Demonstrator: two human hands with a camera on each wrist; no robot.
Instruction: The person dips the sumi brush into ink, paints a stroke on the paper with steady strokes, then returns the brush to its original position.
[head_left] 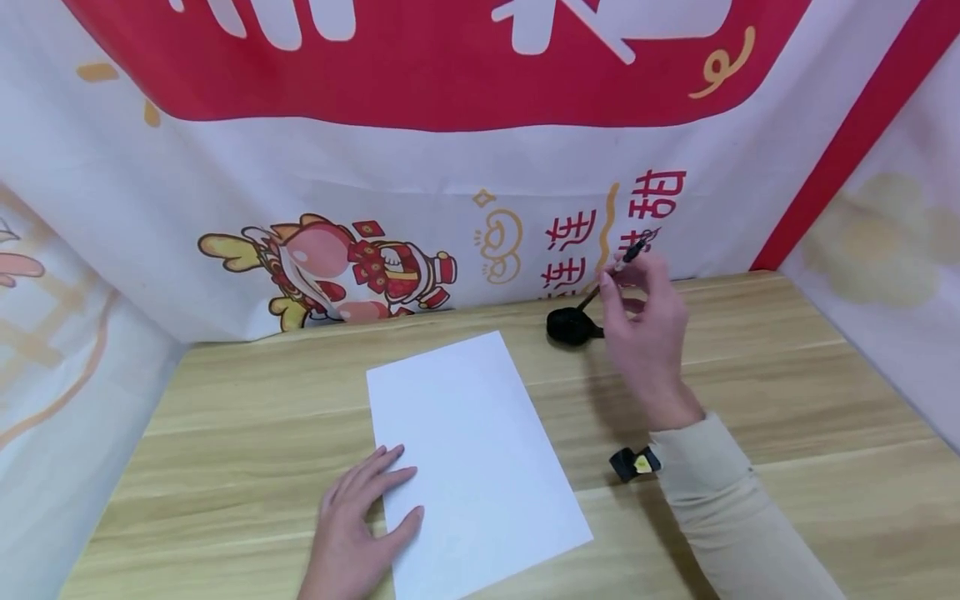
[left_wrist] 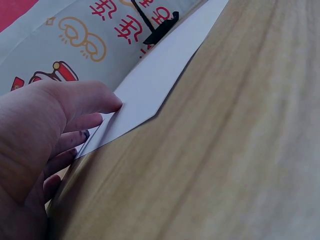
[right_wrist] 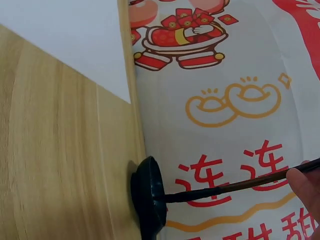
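Observation:
My right hand (head_left: 648, 321) pinches the shaft of a slender writing brush (right_wrist: 252, 184) between thumb and fingers. The brush slants down, its dark tip inside the bowl of a black spoon-like dish with a handle (right_wrist: 142, 200). This dish lies near the back edge of the table, right of a blank white sheet of paper (head_left: 472, 458). On the sheet's left edge rests my left hand (head_left: 363, 508), fingers spread and relaxed. Dark smudges show on some fingers (left_wrist: 82, 136) in the left wrist view. Most of the right hand is outside the right wrist view.
A wood-grain table (head_left: 247, 450) carries everything. Behind it hangs a white cloth (head_left: 420, 167) with red lettering and cartoon prints, and similar cloth stands at both sides. By the right sleeve lies a small black object with a yellow patch (head_left: 626, 465).

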